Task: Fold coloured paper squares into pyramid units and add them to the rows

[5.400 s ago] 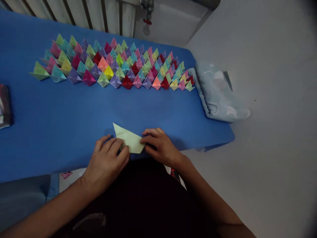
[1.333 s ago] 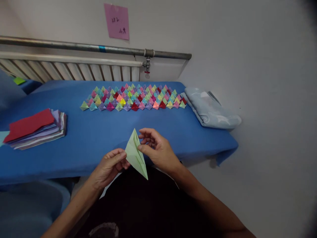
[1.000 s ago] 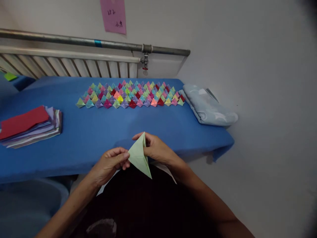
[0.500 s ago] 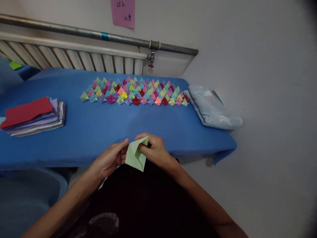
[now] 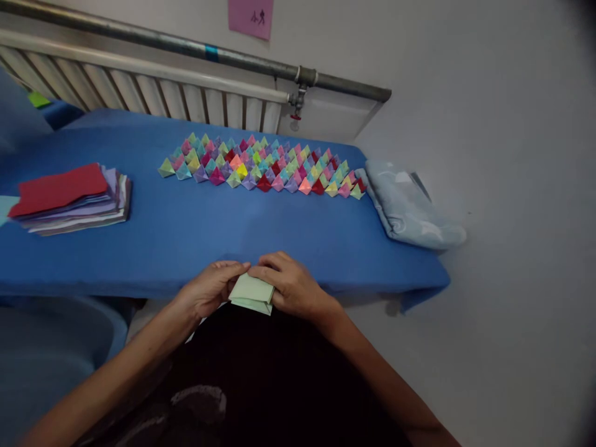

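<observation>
The folded pale green paper [image 5: 252, 292] is in both hands, in line with the near edge of the blue-covered table [image 5: 298, 230]; its lower part shows against the dark top [image 5: 288, 385] the person wears. Beyond the paper, a band of blue cloth runs back to the rows of small folded paper boats [image 5: 264, 182], which stand well apart from the fingers. To the right, the cloth reaches a hanging corner, with a folded grey-blue blanket [image 5: 410, 205] overhanging the table's end near the wall [image 5: 503, 155]. To the left, well away from the hands, lies a stack of coloured paper [image 5: 69, 198], red on top.

The left hand [image 5: 216, 288] pinches the paper at its upper left, thumb along the top. The right hand [image 5: 293, 282] grasps the upper right, fingers curled over the edge. Two layers show at the paper's lower side, a narrow gap between them.

The left fingertips are hidden behind the paper, and the right thumb cannot be made out. Boats in the back rows overlap too closely to separate. Behind them are a radiator [image 5: 193, 102] and a pipe [image 5: 139, 40]; the pink note [image 5: 251, 15] above is cut off by the frame.
</observation>
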The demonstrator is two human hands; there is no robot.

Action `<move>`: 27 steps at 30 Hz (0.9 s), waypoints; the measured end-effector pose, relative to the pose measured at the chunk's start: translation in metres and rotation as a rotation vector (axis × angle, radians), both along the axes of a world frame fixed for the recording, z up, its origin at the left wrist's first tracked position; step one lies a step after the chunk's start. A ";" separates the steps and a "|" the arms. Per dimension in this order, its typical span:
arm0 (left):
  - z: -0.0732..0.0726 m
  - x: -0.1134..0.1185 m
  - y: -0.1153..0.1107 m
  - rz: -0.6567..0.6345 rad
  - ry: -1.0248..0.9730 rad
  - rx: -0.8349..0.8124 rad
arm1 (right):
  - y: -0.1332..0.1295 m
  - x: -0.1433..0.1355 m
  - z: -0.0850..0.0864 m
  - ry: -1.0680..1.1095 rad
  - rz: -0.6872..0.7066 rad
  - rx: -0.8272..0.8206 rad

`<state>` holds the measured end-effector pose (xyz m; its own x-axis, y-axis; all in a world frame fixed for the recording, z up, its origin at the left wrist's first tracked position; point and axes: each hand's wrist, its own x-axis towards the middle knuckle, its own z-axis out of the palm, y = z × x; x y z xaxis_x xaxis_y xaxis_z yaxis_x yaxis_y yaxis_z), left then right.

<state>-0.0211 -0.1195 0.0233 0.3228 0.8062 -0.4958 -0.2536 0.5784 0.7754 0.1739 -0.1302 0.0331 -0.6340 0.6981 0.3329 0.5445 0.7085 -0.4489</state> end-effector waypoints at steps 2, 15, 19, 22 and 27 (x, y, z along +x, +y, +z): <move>0.002 -0.001 0.001 0.032 0.026 -0.048 | -0.002 0.004 -0.002 0.047 0.017 -0.026; 0.019 0.009 -0.005 0.096 0.194 0.294 | -0.004 -0.007 0.012 0.734 -0.348 -0.946; 0.017 0.011 -0.003 0.174 0.171 0.254 | -0.005 -0.009 0.005 0.829 -0.365 -1.051; 0.016 0.009 0.000 0.199 0.141 0.209 | -0.007 -0.008 0.002 0.849 -0.388 -1.041; 0.018 0.008 0.006 0.199 0.107 0.172 | -0.008 -0.010 0.004 0.840 -0.379 -0.969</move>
<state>-0.0128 -0.1138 0.0409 0.1031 0.9237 -0.3689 -0.2608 0.3830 0.8862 0.1643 -0.1383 0.0367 -0.1980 0.9590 -0.2029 -0.0519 -0.2170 -0.9748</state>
